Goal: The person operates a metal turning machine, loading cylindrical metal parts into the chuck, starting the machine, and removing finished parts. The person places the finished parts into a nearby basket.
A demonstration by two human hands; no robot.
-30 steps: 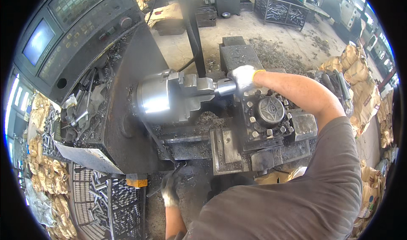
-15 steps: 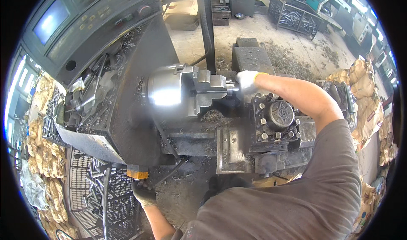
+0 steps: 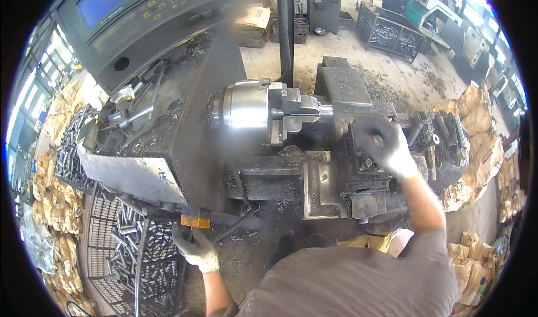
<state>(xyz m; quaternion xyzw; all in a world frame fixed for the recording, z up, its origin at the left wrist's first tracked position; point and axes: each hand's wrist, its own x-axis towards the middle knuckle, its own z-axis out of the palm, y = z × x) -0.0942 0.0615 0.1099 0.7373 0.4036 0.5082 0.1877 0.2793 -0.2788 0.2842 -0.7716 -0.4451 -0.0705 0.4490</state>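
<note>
My gloved right hand [image 3: 385,143] is clenched over the tool post [image 3: 367,163], the chucked workpiece [image 3: 320,110] lying horizontal to its upper left; left hand [image 3: 193,245] grips a low lever [image 3: 188,220].

Chuck [image 3: 252,107] left of tool post [image 3: 370,160]; crate [image 3: 134,244] apparently below front-left.
</note>
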